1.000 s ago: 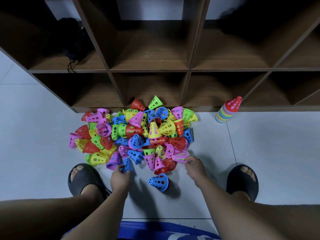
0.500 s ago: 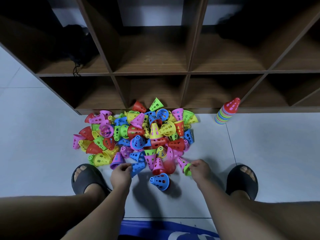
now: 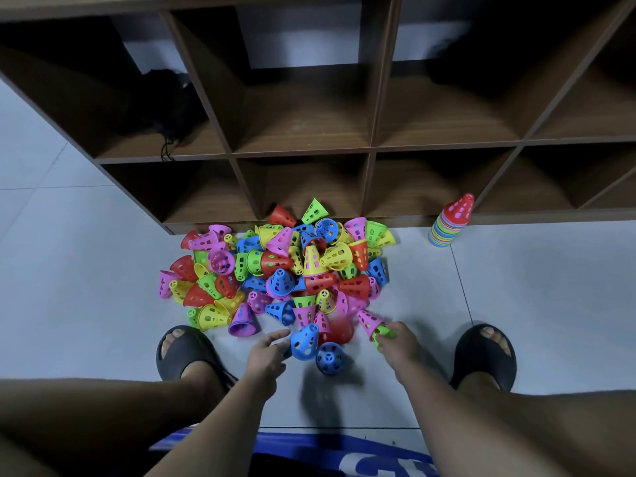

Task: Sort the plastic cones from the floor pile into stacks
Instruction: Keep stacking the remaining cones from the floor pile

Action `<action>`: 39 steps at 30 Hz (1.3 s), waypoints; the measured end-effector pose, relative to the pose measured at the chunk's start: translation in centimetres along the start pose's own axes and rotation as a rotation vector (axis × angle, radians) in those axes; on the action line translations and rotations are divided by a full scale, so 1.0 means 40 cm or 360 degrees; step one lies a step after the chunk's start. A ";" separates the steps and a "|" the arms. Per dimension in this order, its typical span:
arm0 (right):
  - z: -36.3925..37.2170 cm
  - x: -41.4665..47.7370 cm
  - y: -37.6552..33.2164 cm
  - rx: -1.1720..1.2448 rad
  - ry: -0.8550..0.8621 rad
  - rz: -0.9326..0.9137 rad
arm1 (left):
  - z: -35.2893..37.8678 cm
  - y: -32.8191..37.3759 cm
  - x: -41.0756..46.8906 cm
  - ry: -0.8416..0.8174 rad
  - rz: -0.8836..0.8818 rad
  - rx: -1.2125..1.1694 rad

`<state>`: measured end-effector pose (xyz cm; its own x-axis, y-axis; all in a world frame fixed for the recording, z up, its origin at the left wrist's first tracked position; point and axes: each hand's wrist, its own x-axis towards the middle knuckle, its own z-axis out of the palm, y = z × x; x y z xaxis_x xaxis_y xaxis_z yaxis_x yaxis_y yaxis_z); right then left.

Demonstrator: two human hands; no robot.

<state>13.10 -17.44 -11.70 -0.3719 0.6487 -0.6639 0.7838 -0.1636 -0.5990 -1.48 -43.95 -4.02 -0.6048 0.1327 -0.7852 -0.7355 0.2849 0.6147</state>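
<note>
Your right hand (image 3: 395, 344) covers most of the green cone (image 3: 384, 333) it grips, and what shows is smeared. The red cone (image 3: 341, 330) is just a blur. Can't tell if your left hand (image 3: 265, 356) touches the blue cone (image 3: 304, 340). The dark lump (image 3: 165, 105) in the shelf (image 3: 303, 151) is too murky to name
</note>
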 end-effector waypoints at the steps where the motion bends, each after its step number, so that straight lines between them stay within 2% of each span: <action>1: 0.001 0.001 -0.001 0.0026 -0.0022 -0.0022 | 0.005 -0.004 -0.004 -0.0024 -0.0020 0.0001; 8: 0.000 -0.040 -0.074 -0.0057 -0.0048 -0.0142 | 0.026 -0.009 -0.009 -0.0166 -0.0063 0.0097; 14: 0.013 -0.026 -0.093 -0.0080 0.0054 -0.0028 | 0.038 -0.013 -0.005 -0.0277 -0.0062 0.0236; 23: -0.002 -0.041 -0.094 0.0079 0.0218 0.0029 | 0.070 -0.040 0.000 -0.0222 0.0019 0.0475; 26: -0.010 -0.065 -0.108 0.0359 0.0081 0.0123 | 0.083 -0.049 0.002 -0.0157 0.0072 0.0532; 31: -0.021 -0.117 -0.137 0.0885 -0.0376 0.0307 | 0.096 -0.067 0.003 -0.0064 0.0097 0.0612; 36: -0.004 -0.137 -0.137 0.0835 -0.0783 0.0335 | 0.101 -0.078 0.003 -0.0040 0.0072 0.0603; 39: 0.006 -0.154 -0.141 0.0796 -0.0904 0.0354 | 0.106 -0.081 0.008 -0.0061 0.0069 0.0563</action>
<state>10.85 -20.68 -4.33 -0.5354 0.1043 -0.8381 0.6033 -0.6473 -0.4659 2.01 -40.83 -6.56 -0.6165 0.1855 -0.7652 -0.5539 0.5885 0.5890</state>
